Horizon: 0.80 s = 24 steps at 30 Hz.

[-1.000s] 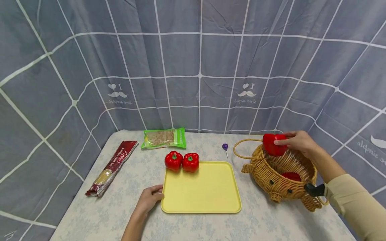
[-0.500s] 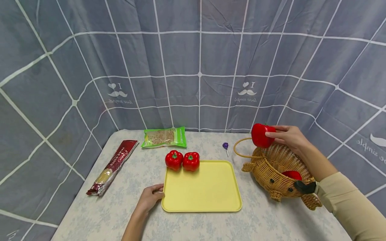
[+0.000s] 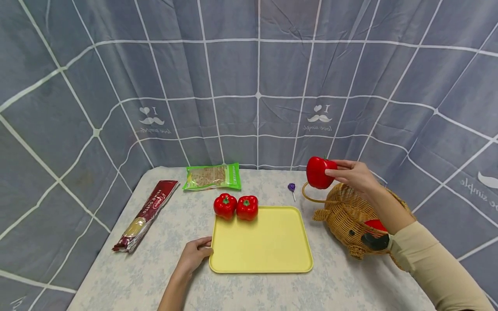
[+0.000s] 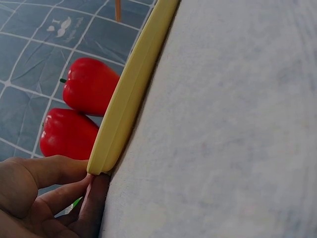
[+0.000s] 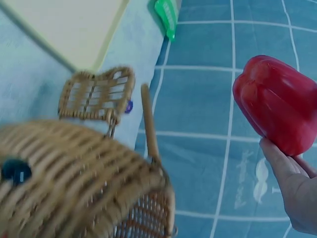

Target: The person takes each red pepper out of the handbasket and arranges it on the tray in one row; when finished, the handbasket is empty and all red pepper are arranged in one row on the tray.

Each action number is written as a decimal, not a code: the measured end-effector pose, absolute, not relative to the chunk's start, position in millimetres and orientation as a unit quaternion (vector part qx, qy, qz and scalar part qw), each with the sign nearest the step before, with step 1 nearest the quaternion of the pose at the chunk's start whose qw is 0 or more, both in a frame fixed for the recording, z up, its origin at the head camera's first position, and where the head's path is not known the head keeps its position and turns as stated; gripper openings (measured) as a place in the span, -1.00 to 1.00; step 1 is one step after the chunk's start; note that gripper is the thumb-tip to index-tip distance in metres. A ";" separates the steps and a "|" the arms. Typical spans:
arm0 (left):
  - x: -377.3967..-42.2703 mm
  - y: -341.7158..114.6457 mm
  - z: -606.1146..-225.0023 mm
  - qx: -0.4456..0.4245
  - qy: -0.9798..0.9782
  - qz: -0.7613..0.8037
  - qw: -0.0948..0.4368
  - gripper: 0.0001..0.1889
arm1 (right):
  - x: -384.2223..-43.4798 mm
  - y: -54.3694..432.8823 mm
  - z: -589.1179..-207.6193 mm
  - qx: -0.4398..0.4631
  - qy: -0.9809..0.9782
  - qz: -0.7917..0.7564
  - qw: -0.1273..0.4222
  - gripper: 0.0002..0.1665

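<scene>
My right hand [image 3: 354, 175] holds a red bell pepper [image 3: 320, 172] up in the air, just left of the wicker basket's opening. In the right wrist view the bell pepper [image 5: 277, 104] sits between thumb and fingers. The pig-faced wicker basket [image 3: 342, 220] has another red bell pepper [image 3: 376, 224] inside, partly hidden by my forearm. My left hand [image 3: 193, 255] grips the left edge of a yellow tray [image 3: 264, 246]; its thumb and fingers meet at the rim [image 4: 114, 134] in the left wrist view. Two red bell peppers [image 3: 225, 206] [image 3: 247, 207] sit side by side at the tray's back left corner.
A purple lollipop [image 3: 292, 188] lies between tray and basket. Behind the tray lies a green-edged food packet [image 3: 212, 177]. A dark red pasta packet [image 3: 148, 216] is at the left. The basket's looped handle [image 3: 307, 194] sticks out leftward. A grey checked curtain [image 3: 233, 86] surrounds the table.
My right hand has lifted the bell pepper out over the basket's rim and moved it left. The left hand stays at the tray's edge.
</scene>
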<state>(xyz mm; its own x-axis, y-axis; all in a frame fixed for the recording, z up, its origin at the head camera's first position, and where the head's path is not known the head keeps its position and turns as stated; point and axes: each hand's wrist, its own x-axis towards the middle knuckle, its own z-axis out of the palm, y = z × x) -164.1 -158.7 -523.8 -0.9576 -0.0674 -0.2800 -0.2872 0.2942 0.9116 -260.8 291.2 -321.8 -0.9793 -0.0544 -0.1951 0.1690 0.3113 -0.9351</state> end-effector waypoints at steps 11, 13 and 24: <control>-165.6 -158.5 -525.0 -0.113 0.798 0.584 0.094 -0.53 | -264.7 256.3 -343.9 0.016 0.796 -0.599 0.084 -0.04; -165.2 -158.6 -525.0 -0.111 0.798 0.586 0.094 -0.53 | -265.2 251.7 -348.6 0.011 0.796 -0.600 0.082 -0.06; -166.0 -160.0 -525.4 -0.105 0.797 0.588 0.094 -0.52 | -267.0 226.3 -372.9 -0.008 0.773 -0.630 0.078 -0.13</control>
